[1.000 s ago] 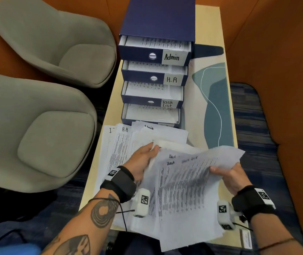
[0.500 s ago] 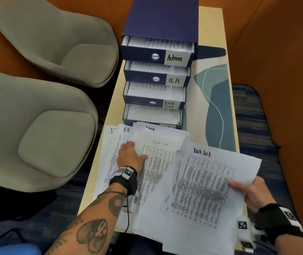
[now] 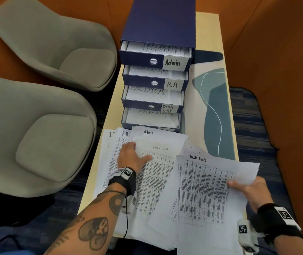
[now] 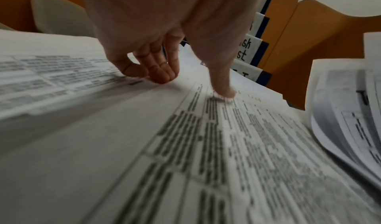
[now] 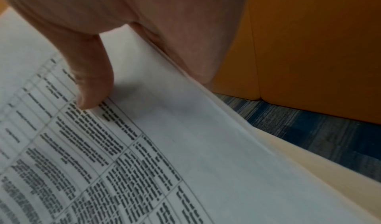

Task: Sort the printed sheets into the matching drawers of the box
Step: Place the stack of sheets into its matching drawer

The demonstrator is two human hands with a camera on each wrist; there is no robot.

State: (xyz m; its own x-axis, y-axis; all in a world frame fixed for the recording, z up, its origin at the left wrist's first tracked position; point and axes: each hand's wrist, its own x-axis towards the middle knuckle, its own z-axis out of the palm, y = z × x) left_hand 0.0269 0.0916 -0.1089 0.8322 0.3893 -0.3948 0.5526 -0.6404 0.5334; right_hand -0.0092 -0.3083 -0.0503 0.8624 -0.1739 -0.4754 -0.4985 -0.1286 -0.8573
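Observation:
A dark blue drawer box [image 3: 158,21] stands at the far end of the table, its drawers pulled out stepwise: Admin [image 3: 172,62], H.R [image 3: 172,84], Task List [image 3: 167,108] and a bottom drawer [image 3: 152,118] whose label is hidden. All hold printed sheets. A loose pile of sheets [image 3: 123,137] lies in front. My left hand [image 3: 130,155] is at the left edge of a faint "Task list" sheet [image 3: 158,162], with the thumb [image 4: 224,92] on top and the fingers [image 4: 160,74] curled at its edge. My right hand [image 3: 246,188] grips a stack topped by a "Task List" sheet [image 3: 202,190], thumb [image 5: 92,97] above.
Two grey armchairs [image 3: 55,52] [image 3: 36,135] stand left of the narrow table [image 3: 209,30]. Orange walls [image 3: 276,70] close in behind and on the right. A teal shape [image 3: 217,111] marks the table right of the box. Blue carpet [image 3: 248,126] lies below.
My left hand let go of the held stack and dropped onto the pile on the table. My right hand carried the stack right and lower.

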